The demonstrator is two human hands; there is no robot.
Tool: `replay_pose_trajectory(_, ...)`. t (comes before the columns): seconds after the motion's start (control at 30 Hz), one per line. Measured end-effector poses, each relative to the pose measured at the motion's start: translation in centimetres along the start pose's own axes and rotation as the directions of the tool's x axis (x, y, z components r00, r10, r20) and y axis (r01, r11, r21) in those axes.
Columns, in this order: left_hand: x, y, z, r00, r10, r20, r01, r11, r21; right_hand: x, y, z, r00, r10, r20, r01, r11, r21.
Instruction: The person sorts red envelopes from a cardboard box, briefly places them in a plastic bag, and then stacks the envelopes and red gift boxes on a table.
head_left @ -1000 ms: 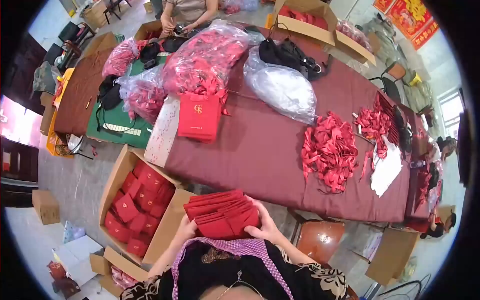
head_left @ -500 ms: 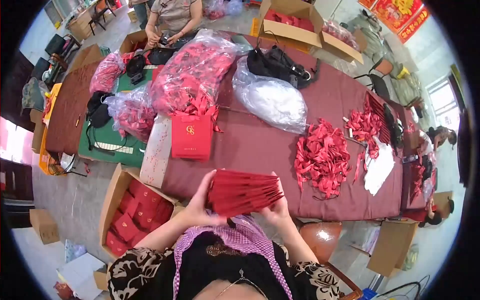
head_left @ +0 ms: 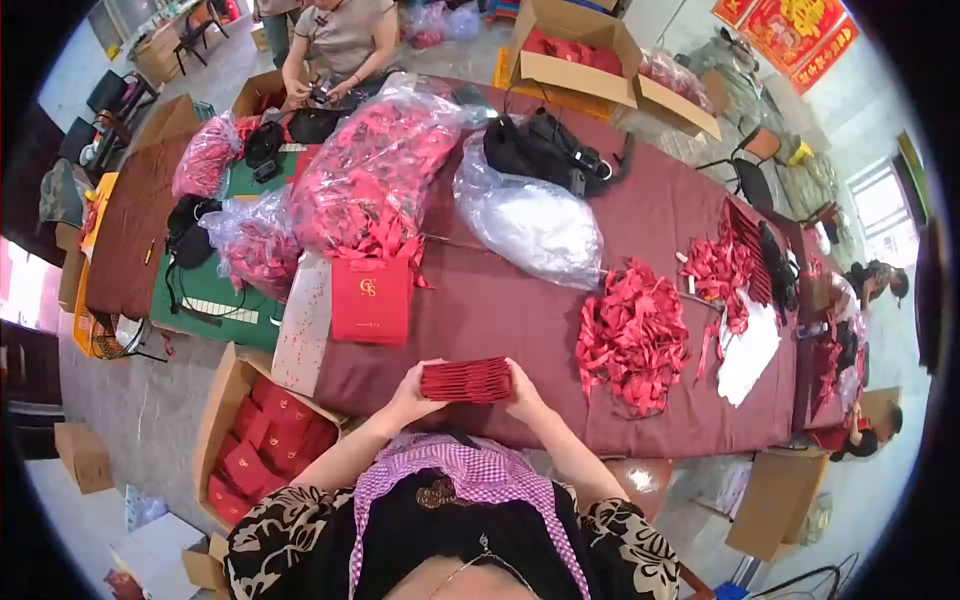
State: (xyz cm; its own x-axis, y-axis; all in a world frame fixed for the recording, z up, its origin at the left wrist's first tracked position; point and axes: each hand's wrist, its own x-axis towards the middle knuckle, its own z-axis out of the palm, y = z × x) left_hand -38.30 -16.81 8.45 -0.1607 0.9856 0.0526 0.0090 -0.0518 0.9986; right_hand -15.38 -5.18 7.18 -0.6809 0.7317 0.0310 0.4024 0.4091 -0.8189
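A stack of flat red paper bags (head_left: 466, 381) is held at the table's near edge, in front of my body. My left hand (head_left: 410, 398) is closed round its left end and my right hand (head_left: 524, 392) round its right end. Several folded edges of the stack face up toward me. Just beyond, to the left, a red paper bag (head_left: 370, 305) with a gold emblem lies on the table, beside red ribbons spilling from a large clear plastic bag (head_left: 375, 165).
Red ribbons (head_left: 635, 335) lie heaped on the maroon tablecloth (head_left: 500, 310), right of my hands. Near them is a white cloth (head_left: 748, 350). A clear bag with white contents (head_left: 540, 220) lies farther back. A carton (head_left: 212, 415) of red bags stands at left. A person (head_left: 345, 45) works across the table.
The stack has been squared up: its edges were fanned out and are now narrow and even. My hands have come closer together and a little farther forward over the table edge.
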Motion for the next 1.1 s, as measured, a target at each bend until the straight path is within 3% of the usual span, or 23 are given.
replay_pose_trajectory(0.03,-0.4,0.0,0.3,0.993,-0.114,-0.035,0.114,0.993,-0.007,0.6,0.1,-1.3,0.991,-0.071,0.115,0.066,0.997,0.045)
replay_pose_trajectory(0.07,-0.6,0.0,0.6,0.971,-0.227,-0.071,0.226,0.974,-0.02,3.0,-3.3,-5.1,0.882,0.2,0.426,-0.186,0.98,-0.075)
replay_pose_trajectory(0.13,-0.5,1.0,1.6,0.965,-0.242,-0.104,0.231,0.966,-0.113,7.2,-4.5,-10.7,0.778,0.093,0.621,-0.055,0.995,-0.08)
replay_pose_trajectory(0.17,-0.5,1.4,1.9,0.954,-0.272,-0.126,0.256,0.958,-0.129,8.4,-1.4,-11.2,0.944,-0.085,0.319,0.099,0.995,-0.026)
replay_pose_trajectory(0.2,-0.5,1.7,2.2,0.948,-0.265,-0.176,0.262,0.964,-0.042,11.2,-2.4,-12.7,0.975,-0.205,0.082,0.217,0.959,-0.184)
replay_pose_trajectory(0.23,-0.8,1.3,2.4,0.946,-0.258,-0.195,0.256,0.966,-0.033,13.6,-1.9,-13.8,0.97,-0.23,-0.079,0.188,0.917,-0.353)
replay_pose_trajectory(0.27,-1.3,0.2,2.6,0.937,-0.271,-0.221,0.275,0.961,-0.015,15.7,-4.0,-15.0,0.942,-0.258,-0.214,0.16,0.907,-0.39)
replay_pose_trajectory(0.33,-2.1,-0.5,3.4,0.924,-0.263,-0.276,0.268,0.963,-0.021,19.3,-5.1,-15.4,0.959,-0.134,-0.25,-0.026,0.835,-0.549)
replay_pose_trajectory(0.43,-2.4,-1.3,3.8,0.895,-0.292,-0.337,0.344,0.933,0.105,23.0,-1.9,-14.2,0.993,0.003,-0.117,-0.08,0.747,-0.659)
replay_pose_trajectory(0.47,-2.7,-2.2,3.7,0.935,-0.168,-0.313,0.231,0.957,0.175,23.1,-0.3,-13.3,0.997,0.003,-0.076,-0.056,0.709,-0.703)
replay_pose_trajectory(0.53,-2.8,-1.7,4.1,0.928,-0.165,-0.334,0.231,0.958,0.168,24.8,11.5,-7.4,0.997,-0.072,-0.02,0.017,0.482,-0.876)
replay_pose_trajectory(0.6,-3.1,-1.1,4.3,0.922,-0.165,-0.351,0.231,0.96,0.156,23.1,10.9,-7.5,0.999,-0.033,-0.024,0.008,0.732,-0.681)
replay_pose_trajectory(0.63,-2.9,-0.8,4.4,0.92,-0.165,-0.356,0.25,0.946,0.206,23.1,10.3,-8.1,0.999,-0.036,-0.015,0.016,0.732,-0.681)
replay_pose_trajectory(0.7,-3.0,-0.2,4.9,0.914,-0.18,-0.364,0.281,0.928,0.245,22.3,9.3,-9.3,0.98,0.135,-0.143,-0.174,0.933,-0.314)
replay_pose_trajectory(0.73,-2.7,0.1,5.1,0.885,-0.242,-0.399,0.341,0.919,0.2,22.4,10.9,-9.9,0.969,-0.096,-0.228,0.041,0.971,-0.236)
replay_pose_trajectory(0.77,-2.4,0.5,5.1,0.852,-0.301,-0.429,0.397,0.905,0.152,23.1,12.4,-10.8,0.977,0.021,-0.214,-0.039,0.996,-0.079)
replay_pose_trajectory(0.83,-2.2,1.1,4.9,0.856,-0.343,-0.387,0.38,0.925,0.02,23.7,12.3,-12.8,0.964,0.071,-0.257,-0.002,0.967,0.256)
replay_pose_trajectory(0.87,-2.2,1.3,4.9,0.877,-0.32,-0.357,0.321,0.945,-0.06,23.5,10.5,-14.8,0.938,0.016,-0.345,0.138,0.9,0.414)
replay_pose_trajectory(0.9,-2.5,-0.7,4.7,0.878,-0.336,-0.341,0.274,0.937,-0.216,23.1,8.8,-17.6,0.962,0.024,-0.273,0.096,0.904,0.416)
replay_pose_trajectory(0.93,-2.6,-1.3,4.5,0.881,-0.336,-0.334,0.273,0.936,-0.221,22.5,6.7,-20.4,0.979,0.034,-0.203,0.055,0.908,0.415)
replay_pose_trajectory(1.0,-2.5,-1.7,4.1,0.883,-0.337,-0.327,0.279,0.936,-0.214,20.7,0.8,-24.5,0.945,0.066,-0.32,0.133,0.817,0.56)
replay_pose_trajectory(1.1,-2.3,-1.5,3.8,0.895,-0.307,-0.323,0.274,0.951,-0.144,18.4,-0.6,-31.1,0.899,0.181,-0.4,0.06,0.852,0.52)
